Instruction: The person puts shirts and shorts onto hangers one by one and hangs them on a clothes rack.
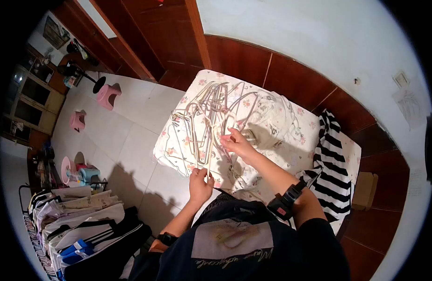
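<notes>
A heap of clothes hangers (211, 100), several of them pale and thin, lies on the floral-covered surface in front of me. My left hand (200, 184) is closed at the near edge of the surface, with the lower end of a pale clothes hanger (210, 157) between its fingers. That hanger stretches away from me towards the heap. To its right, my right hand (237, 143) hovers with its fingers apart, close beside the hanger's upper part. Whether its fingertips touch the hanger, I cannot tell.
Rumpled floral cloth (277, 110) covers the padded surface. At its right end lies a black-and-white striped garment (329, 168), near a cardboard box (365, 191). A rack of hung clothes (85, 229) stands at lower left. Pink stools (107, 97) are on the tiled floor.
</notes>
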A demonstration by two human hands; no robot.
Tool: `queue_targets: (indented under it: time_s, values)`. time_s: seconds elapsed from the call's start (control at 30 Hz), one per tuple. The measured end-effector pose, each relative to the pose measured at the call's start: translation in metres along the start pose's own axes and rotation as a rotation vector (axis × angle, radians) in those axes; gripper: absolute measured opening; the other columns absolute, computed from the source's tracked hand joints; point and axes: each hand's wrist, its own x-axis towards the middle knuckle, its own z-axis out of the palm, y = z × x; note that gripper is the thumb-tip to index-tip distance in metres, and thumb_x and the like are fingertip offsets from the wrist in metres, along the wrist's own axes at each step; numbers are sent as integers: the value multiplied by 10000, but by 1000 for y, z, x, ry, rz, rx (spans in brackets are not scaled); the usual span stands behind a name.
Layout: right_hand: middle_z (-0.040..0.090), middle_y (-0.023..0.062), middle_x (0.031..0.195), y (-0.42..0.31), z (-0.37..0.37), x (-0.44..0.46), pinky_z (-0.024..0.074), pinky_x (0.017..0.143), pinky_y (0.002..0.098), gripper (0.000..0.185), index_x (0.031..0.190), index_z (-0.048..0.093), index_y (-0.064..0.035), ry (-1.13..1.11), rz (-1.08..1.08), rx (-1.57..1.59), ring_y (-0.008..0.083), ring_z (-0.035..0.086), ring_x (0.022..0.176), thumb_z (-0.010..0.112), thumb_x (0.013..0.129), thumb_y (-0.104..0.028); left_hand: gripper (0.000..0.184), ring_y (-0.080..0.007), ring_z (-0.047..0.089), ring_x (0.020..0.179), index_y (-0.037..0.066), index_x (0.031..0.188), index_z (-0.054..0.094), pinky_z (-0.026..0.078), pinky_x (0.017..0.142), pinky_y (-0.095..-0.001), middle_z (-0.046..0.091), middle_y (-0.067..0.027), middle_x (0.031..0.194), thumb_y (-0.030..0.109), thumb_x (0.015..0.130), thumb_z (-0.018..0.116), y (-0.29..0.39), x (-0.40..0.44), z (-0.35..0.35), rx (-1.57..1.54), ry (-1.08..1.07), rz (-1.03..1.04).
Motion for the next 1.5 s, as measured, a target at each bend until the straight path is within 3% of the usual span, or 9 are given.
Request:
queue_targets:
  time_s: [0.07,0.17,0.33,0.53,0.7,0.8,1.03,1.43,1.5]
  values:
    - [583,129,1232,-2,10,16,469,904,341,607,1413,336,-26,45,55,190,189,551,1104,651,924,-200,147,-361,519,853,27,854,618,440,741,-438,517,-172,881,114,752,678,10,-5,-4,21,-61,15]
    - [646,119,1063,12,22,52,533,672,297,405,1260,469,-69,142,109,672,174,640,805,651,927,-210,219,-362,543,881,15,920,601,468,751,-444,511,-183,908,177,794,676,18,-5,-14,23,-181,131]
    - [681,121,948,17,31,69,394,468,241,220,1187,531,-41,246,95,592,106,483,551,494,1007,-162,299,-287,624,727,41,1044,552,504,659,-407,548,-156,1005,251,870,674,-27,55,-31,-139,-148,42]
    - [676,89,914,17,29,68,331,465,196,320,1271,539,19,246,55,335,52,410,544,504,1009,-162,282,-339,664,844,-8,1055,635,521,753,-402,645,-203,1030,178,848,682,-130,209,-37,135,134,51]
    - [678,94,923,15,32,61,336,460,194,287,1230,565,30,251,14,302,52,413,529,489,1010,-137,287,-322,692,858,-9,1106,652,537,770,-382,701,-193,951,126,853,646,-151,292,4,-159,73,-119]
    - [702,112,933,15,30,60,324,447,189,262,1206,601,13,263,58,303,47,406,495,483,1004,-106,253,-264,705,772,-3,1043,684,548,734,-349,718,-157,890,118,822,664,-145,304,21,-438,-18,-456]
    - [709,79,947,11,32,55,312,428,191,262,1222,598,-9,257,17,297,23,383,488,486,996,-80,201,-256,703,728,29,880,732,551,706,-349,717,-133,775,182,750,713,-125,301,20,113,195,-271]
    - [708,-40,928,31,35,53,297,450,175,301,1281,592,-79,212,-83,-154,3,339,490,488,998,-88,236,-180,635,640,0,850,719,504,627,-328,688,-89,744,189,713,759,-143,284,29,-558,43,-623]
    - [706,-46,920,37,32,53,292,452,177,289,1261,608,-73,240,-82,-247,0,341,496,497,995,-86,149,-108,508,527,-8,829,646,401,458,-254,587,-32,669,130,815,701,-133,282,27,-533,1,-552]
